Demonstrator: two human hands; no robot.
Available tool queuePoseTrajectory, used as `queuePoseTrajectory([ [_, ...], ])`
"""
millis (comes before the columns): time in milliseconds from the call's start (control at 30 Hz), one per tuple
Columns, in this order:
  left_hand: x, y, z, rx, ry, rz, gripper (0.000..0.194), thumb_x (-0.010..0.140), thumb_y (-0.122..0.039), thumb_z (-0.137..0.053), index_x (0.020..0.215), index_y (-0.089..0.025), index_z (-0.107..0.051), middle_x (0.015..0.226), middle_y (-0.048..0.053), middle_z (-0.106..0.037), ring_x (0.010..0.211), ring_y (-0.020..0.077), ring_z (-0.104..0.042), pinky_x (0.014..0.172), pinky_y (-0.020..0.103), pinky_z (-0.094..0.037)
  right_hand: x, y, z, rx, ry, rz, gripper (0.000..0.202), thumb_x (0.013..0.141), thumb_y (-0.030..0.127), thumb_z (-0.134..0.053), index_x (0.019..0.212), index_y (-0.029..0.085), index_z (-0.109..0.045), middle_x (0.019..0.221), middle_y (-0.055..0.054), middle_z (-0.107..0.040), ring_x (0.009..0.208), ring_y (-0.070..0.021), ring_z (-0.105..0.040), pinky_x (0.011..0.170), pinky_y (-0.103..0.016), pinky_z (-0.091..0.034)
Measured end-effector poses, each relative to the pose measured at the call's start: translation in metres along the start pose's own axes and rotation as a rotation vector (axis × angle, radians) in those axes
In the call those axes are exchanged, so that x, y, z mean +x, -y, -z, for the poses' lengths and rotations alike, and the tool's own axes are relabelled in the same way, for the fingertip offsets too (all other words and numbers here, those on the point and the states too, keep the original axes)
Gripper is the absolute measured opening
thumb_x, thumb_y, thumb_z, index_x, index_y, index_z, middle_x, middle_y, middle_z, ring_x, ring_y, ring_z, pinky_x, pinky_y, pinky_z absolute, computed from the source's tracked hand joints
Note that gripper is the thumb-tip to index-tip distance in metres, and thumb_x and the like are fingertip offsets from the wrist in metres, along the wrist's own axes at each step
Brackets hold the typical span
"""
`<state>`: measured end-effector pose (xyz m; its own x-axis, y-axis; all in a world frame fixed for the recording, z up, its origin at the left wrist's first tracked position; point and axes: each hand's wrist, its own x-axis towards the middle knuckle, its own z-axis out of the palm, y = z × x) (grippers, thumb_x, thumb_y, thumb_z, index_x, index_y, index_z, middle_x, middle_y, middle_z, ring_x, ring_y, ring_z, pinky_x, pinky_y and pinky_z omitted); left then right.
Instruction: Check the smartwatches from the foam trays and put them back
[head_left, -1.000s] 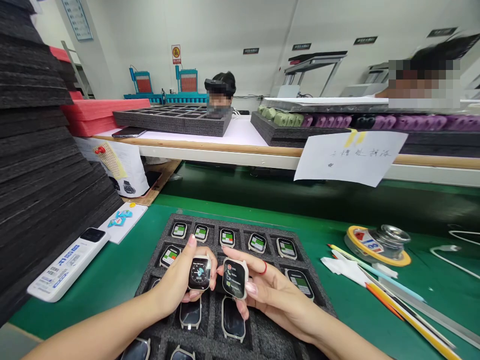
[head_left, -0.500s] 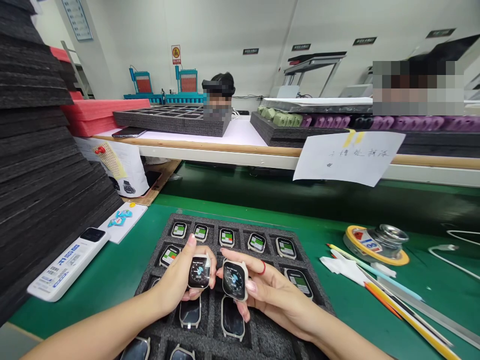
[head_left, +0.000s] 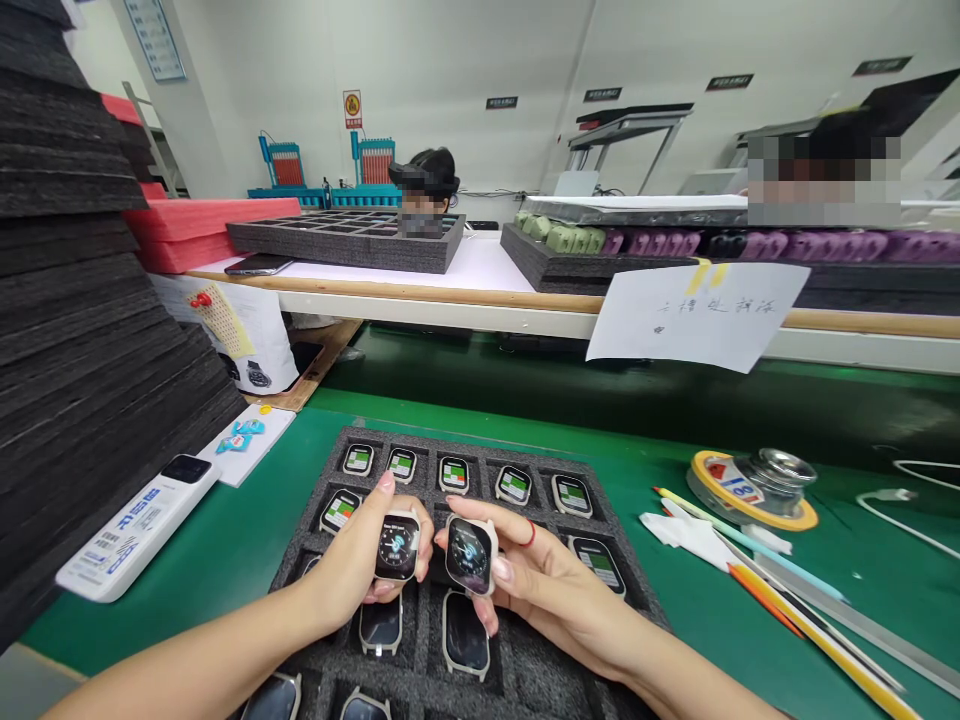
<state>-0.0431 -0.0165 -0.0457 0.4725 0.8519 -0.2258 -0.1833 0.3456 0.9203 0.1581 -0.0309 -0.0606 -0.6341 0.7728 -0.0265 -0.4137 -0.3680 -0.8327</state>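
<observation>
My left hand is closed around a strapless smartwatch, whose lit screen shows a dial. Just to its right, my right hand grips a second smartwatch by its edges, screen up and lit with a similar dial. Both watches are held above a dark foam tray. Several more watches lie in the tray's compartments. Those in the back row, such as one watch, have green and white screens. Nearer me, another watch has a dark screen. My hands and forearms hide part of the tray.
Stacked black foam sheets rise at the left, beside a white boxy device. At the right lie a tape roll, pens, a steel ruler and crumpled tissue. A shelf crosses behind, with two people beyond it.
The watch in my right hand has tilted slightly and its screen catches more reflection. My hands stay almost in place. The person behind the shelf has lowered their head and shifted left.
</observation>
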Motion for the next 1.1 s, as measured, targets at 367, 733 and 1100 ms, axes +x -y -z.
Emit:
queuePoseTrajectory([
  [367, -0.0005, 0.0022, 0.0021, -0.007, 0.020, -0.008, 0.051, 0.091, -0.057, -0.036, 0.067, -0.016, -0.054, 0.053, 0.000, -0.057, 0.029, 0.0021, -0.025, 0.029, 0.014, -0.017, -0.0007, -0.0018, 0.0015, -0.013, 0.019, -0.015, 0.046, 0.081, 0.038, -0.075, 0.125, 0.036, -0.064, 0.096, -0.001, -0.064, 0.065, -0.0091, -0.062, 0.068, -0.027, -0.047],
  [733, -0.0012, 0.0002, 0.0002, -0.003, 0.009, -0.015, 0.050, 0.090, -0.058, -0.037, 0.068, -0.017, -0.053, 0.053, -0.001, -0.056, 0.029, 0.0025, -0.024, 0.030, 0.015, -0.015, -0.0014, 0.0004, -0.0008, -0.023, -0.004, -0.034, 0.047, 0.079, 0.040, -0.076, 0.125, 0.035, -0.064, 0.090, -0.001, -0.063, 0.063, -0.0099, -0.060, 0.068, -0.029, -0.046],
  [1100, -0.0017, -0.0011, -0.0008, -0.004, -0.005, 0.000, 0.051, 0.088, -0.059, -0.039, 0.063, -0.016, -0.051, 0.050, -0.001, -0.054, 0.028, 0.0018, -0.023, 0.030, 0.015, -0.015, -0.0014, 0.0002, -0.0014, -0.028, 0.000, -0.017, 0.045, 0.081, 0.039, -0.075, 0.124, 0.036, -0.064, 0.088, 0.001, -0.062, 0.063, -0.0091, -0.061, 0.068, -0.027, -0.046],
])
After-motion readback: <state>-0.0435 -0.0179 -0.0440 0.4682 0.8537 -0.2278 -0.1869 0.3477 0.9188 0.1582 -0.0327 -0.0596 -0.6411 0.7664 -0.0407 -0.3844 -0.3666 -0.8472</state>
